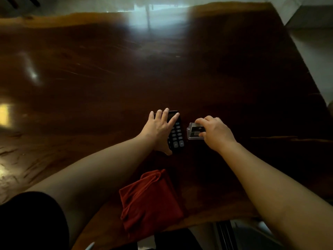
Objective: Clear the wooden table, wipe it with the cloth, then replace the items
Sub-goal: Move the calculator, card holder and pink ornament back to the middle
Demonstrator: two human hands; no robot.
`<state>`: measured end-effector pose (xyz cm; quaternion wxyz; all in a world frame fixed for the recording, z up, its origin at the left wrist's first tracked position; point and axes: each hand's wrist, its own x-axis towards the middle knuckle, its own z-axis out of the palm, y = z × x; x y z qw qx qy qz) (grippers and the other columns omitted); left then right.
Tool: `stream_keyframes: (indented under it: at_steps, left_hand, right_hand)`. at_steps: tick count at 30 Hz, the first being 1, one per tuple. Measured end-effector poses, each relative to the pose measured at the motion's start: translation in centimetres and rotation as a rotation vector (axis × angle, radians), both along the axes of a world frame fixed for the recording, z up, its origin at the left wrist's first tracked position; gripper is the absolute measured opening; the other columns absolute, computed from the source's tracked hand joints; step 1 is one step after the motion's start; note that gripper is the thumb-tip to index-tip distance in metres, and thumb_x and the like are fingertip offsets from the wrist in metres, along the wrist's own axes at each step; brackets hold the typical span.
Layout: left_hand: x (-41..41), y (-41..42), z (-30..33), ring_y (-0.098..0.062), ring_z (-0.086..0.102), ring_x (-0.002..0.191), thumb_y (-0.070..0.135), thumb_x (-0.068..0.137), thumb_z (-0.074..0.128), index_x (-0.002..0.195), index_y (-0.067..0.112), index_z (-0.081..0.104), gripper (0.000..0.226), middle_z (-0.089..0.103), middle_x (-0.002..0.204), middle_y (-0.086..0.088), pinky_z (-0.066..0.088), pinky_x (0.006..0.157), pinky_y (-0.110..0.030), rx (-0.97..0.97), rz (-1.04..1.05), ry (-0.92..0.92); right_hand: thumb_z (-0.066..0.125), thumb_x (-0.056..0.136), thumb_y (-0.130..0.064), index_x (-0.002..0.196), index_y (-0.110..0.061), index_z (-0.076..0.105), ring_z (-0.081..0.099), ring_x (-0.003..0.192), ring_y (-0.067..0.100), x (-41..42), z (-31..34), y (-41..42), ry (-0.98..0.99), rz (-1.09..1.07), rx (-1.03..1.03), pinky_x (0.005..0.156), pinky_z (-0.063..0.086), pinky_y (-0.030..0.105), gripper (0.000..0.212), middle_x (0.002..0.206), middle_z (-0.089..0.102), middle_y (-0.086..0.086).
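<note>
A dark glossy wooden table (180, 73) fills the view. My left hand (158, 129) lies on a black calculator (177, 137), fingers spread over its upper end and thumb at its lower left edge. Just to the right, my right hand (215, 131) closes its fingers around a small clear plastic holder with a black insert (193, 132) that rests on the table. A folded red cloth (150, 201) lies near the table's front edge, between my forearms, touched by neither hand.
The table's wavy far edge (100, 15) and angled right edge (302, 56) border a pale floor. A dark sleeve or garment (30, 221) sits at the bottom left. A pale pen-like tip (90, 247) pokes in at the bottom edge.
</note>
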<state>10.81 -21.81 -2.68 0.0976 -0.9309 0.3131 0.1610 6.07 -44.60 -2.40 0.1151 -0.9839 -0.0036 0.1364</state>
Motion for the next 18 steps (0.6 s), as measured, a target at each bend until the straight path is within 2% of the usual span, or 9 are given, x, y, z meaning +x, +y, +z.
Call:
stream_keyframes:
  at_steps: [8,13,15,18]
  left_hand:
    - [0.8,-1.1,-1.3,-0.044,0.006,0.149,0.084,0.042,0.078,0.156,0.021,-0.014,0.159,0.002,0.164,-0.024,0.011,0.118,-0.064,0.006,-0.038,-0.014]
    - [1.3,-0.9,-1.8,-0.043,-0.007,0.151,0.082,0.041,0.081,0.155,0.022,-0.02,0.163,-0.009,0.165,-0.022,0.004,0.119,-0.065,-0.018,-0.019,0.04]
    - [1.4,-0.6,-1.8,-0.041,-0.01,0.151,0.085,0.04,0.078,0.155,0.022,-0.018,0.163,-0.009,0.166,-0.021,0.004,0.118,-0.066,-0.032,-0.035,0.038]
    - [1.2,0.5,-1.5,-0.037,-0.009,0.152,0.091,0.043,0.07,0.157,0.022,-0.013,0.157,-0.005,0.167,-0.016,0.004,0.118,-0.066,-0.13,-0.016,0.024]
  right_hand:
    - [0.07,0.091,-0.02,0.138,-0.033,0.049,0.049,0.12,0.021,0.1,-1.7,-0.3,0.01,0.01,0.001,0.086,0.049,0.04,0.053,0.128,0.055,-0.003]
    - [0.07,0.091,-0.018,0.141,-0.031,0.048,0.051,0.118,0.019,0.5,-2.1,0.1,-0.012,0.004,-0.015,0.089,0.047,0.037,0.056,0.129,0.056,-0.003]
    - [0.073,0.089,-0.019,0.143,-0.031,0.047,0.05,0.124,0.02,0.5,-2.0,0.3,0.001,-0.004,-0.035,0.097,0.045,0.04,0.061,0.134,0.056,-0.002]
    - [0.077,0.086,-0.029,0.149,-0.032,0.041,0.037,0.141,0.023,0.3,-1.1,1.0,0.029,-0.047,-0.034,0.111,0.036,0.049,0.072,0.152,0.045,0.002]
